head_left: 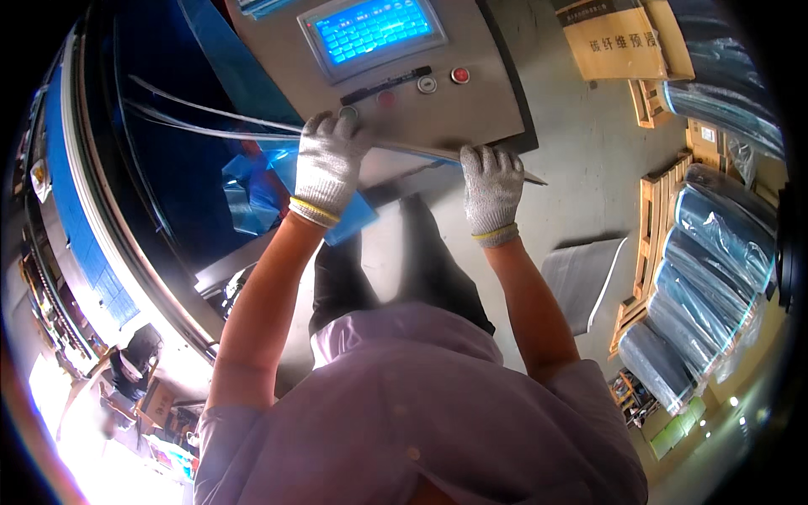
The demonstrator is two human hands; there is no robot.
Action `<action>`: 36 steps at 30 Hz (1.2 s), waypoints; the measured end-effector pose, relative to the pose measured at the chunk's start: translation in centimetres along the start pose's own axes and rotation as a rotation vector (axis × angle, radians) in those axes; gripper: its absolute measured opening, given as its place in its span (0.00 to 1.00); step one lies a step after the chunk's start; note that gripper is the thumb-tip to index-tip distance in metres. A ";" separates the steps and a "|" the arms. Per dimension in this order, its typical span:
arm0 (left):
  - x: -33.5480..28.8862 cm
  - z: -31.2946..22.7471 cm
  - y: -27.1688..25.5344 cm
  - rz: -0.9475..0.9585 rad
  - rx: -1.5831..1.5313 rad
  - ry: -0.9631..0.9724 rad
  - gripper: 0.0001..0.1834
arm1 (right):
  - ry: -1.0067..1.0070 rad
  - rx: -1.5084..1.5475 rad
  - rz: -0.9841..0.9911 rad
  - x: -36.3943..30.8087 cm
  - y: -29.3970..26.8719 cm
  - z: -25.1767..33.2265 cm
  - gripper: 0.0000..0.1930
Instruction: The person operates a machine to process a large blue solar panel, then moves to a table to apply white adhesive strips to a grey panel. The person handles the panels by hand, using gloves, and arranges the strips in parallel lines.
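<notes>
- Nearest is the person's pale shirt, with both bare forearms reaching out beyond it.
- The left hand, in a grey knit glove with a yellow cuff, is closed, its fingers bent over a set of long thin strips; the thumb's hold is hidden.
- The right hand, gloved alike, is curled over the same strips near their right end, which pokes out past it. The wide spacing of the hands probably stops so long a thing from sagging between them.
- Left of the left hand the strips fan apart and bend, seemingly because nothing grips them there.
- Blue film shows below the left hand; whether it touches the strips I cannot tell.
- Just beyond the hands is a control box with a lit screen and a red button, likely set for easy reach. A black marker lies on it.
- Farther right, a grey sheet lies on the floor.
- Beyond it, wrapped rolls sit on wooden pallets, presumably to stay off the ground.
</notes>
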State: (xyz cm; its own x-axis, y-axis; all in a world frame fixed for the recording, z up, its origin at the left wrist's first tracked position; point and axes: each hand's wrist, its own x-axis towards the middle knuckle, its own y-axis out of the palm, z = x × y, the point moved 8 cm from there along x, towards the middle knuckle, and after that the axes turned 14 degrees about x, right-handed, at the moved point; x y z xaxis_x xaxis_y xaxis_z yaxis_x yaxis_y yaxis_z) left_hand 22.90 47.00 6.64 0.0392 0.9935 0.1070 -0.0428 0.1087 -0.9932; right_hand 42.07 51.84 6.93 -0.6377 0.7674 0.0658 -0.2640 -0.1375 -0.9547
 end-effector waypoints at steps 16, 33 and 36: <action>-0.8 -0.3 0.3 -0.109 0.017 0.013 0.19 | 0.039 0.014 -0.165 -2.3 -0.8 -2.1 0.17; -1.1 -0.7 0.0 -0.071 -0.012 -0.059 0.26 | 0.050 -0.016 -0.099 -3.2 0.3 -2.6 0.19; -1.4 -1.0 0.0 -0.120 0.036 -0.031 0.22 | 0.047 0.016 -0.101 -3.2 -0.1 -2.8 0.19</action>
State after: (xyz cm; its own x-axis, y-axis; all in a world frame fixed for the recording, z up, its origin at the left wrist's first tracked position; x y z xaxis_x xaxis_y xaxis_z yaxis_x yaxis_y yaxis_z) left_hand 23.82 45.60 6.45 0.0150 0.9739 0.2266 -0.0758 0.2271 -0.9709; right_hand 46.18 51.18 6.04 -0.5725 0.8065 0.1474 -0.3368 -0.0674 -0.9392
